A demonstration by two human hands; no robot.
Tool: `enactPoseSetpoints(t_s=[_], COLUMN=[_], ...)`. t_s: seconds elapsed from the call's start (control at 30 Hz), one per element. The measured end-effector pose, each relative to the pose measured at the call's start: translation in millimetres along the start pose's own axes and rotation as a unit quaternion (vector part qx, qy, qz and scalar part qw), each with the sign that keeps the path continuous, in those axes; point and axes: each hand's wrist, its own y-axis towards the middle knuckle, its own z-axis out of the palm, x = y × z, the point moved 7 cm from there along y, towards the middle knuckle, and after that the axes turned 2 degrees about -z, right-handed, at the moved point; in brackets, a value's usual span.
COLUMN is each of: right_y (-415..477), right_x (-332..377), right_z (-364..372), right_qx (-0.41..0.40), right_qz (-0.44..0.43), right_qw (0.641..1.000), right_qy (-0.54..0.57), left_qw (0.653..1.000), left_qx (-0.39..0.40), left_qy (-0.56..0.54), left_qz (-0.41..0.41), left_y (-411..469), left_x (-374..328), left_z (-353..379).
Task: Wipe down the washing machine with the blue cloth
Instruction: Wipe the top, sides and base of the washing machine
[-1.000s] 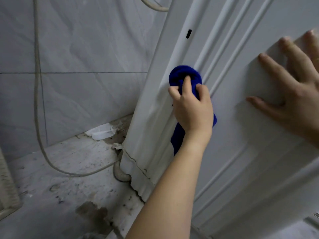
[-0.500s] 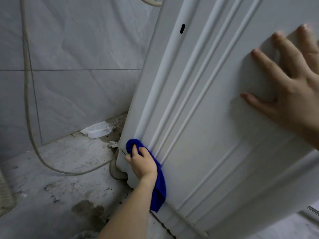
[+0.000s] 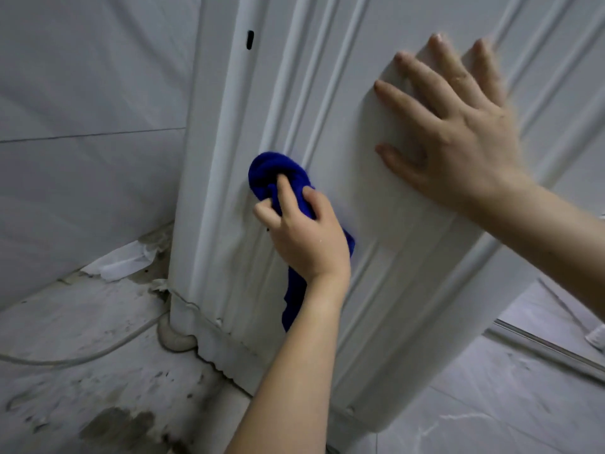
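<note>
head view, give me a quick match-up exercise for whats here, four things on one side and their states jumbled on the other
Things
1. blue cloth
2. left hand
3. right hand
4. cable

States
A. fingers spread, flat on the washing machine side panel
B. lying on the stained floor
C. bunched against the panel ridges, tail hanging down
D. curled in a grip on the cloth

Pairs: 1-C, 2-D, 3-A, 4-B
</note>
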Motion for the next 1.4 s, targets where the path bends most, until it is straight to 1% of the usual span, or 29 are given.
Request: enactPoseSetpoints(t_s=[0.07, 0.13, 0.2, 0.27, 0.3, 0.37, 0.47, 0.53, 0.6, 0.8, 0.87, 0.93, 0.97, 1.07, 1.13, 1.23, 1.3, 1.4], right_y=[-7, -24, -44, -58, -60, -59, -60, -62, -61, -61, -60, -59, -59, -59, -57, -62, -73, -97], right_x=[-1, -3, -7, -11, -11, -9, -8, -8, -8, -9, -7, -6, -6, -7, -8, -23, -48, -84], right_z=[-3, -10, -17, -21, -21, -20, -18, -17, -15, -18, -19, -19, -18, -19, -20, -31, -45, -65], right_qx=[0.004, 0.009, 0.019, 0.027, 0.025, 0.018, 0.025, 0.026, 0.026, 0.02, 0.011, 0.007, 0.008, 0.015, 0.022, 0.031, 0.032, 0.03], right_qz=[0.001, -0.011, -0.024, -0.026, -0.025, -0.022, -0.028, -0.035, -0.038, -0.034, -0.033, -0.031, -0.029, -0.029, -0.026, 0.0, 0.037, 0.108], right_qw=[0.999, 0.999, 0.999, 0.999, 0.999, 0.999, 0.999, 0.999, 0.999, 0.999, 0.999, 0.999, 1.0, 0.999, 0.999, 0.999, 0.998, 0.993], right_qy=[0.031, 0.038, 0.034, 0.03, 0.026, 0.016, 0.008, 0.001, 0.0, 0.001, 0.0, -0.005, -0.008, -0.013, 0.0, -0.013, -0.032, -0.029], left_qw=[0.998, 0.994, 0.99, 0.988, 0.99, 0.996, 0.998, 0.997, 0.997, 1.0, 0.999, 0.997, 0.997, 0.998, 0.997, 0.998, 0.999, 0.998], left_qx=[-0.024, -0.025, -0.012, -0.008, -0.007, 0.0, 0.027, 0.03, 0.021, 0.009, 0.003, 0.002, 0.006, 0.025, 0.018, 0.005, 0.016, 0.034], left_qy=[0.028, 0.056, 0.058, 0.039, 0.024, -0.011, -0.058, -0.062, -0.053, -0.012, -0.015, -0.028, -0.037, -0.065, -0.076, -0.056, -0.041, -0.043], left_qz=[-0.049, -0.093, -0.131, -0.15, -0.138, -0.086, -0.028, 0.027, 0.051, -0.014, -0.052, -0.075, -0.067, -0.005, 0.015, 0.031, 0.022, -0.004], left_y=[-18, -31, -36, -37, -37, -40, -48, -50, -50, -59, -59, -60, -60, -59, -57, -65, -73, -80], left_x=[45, 81, 94, 85, 74, 40, -6, -18, -6, 45, 47, 34, 21, -27, -42, -24, -3, 11], left_z=[-14, -26, -32, -31, -28, -15, 7, 14, 16, -8, -13, -11, -7, 10, 18, 15, 8, 2])
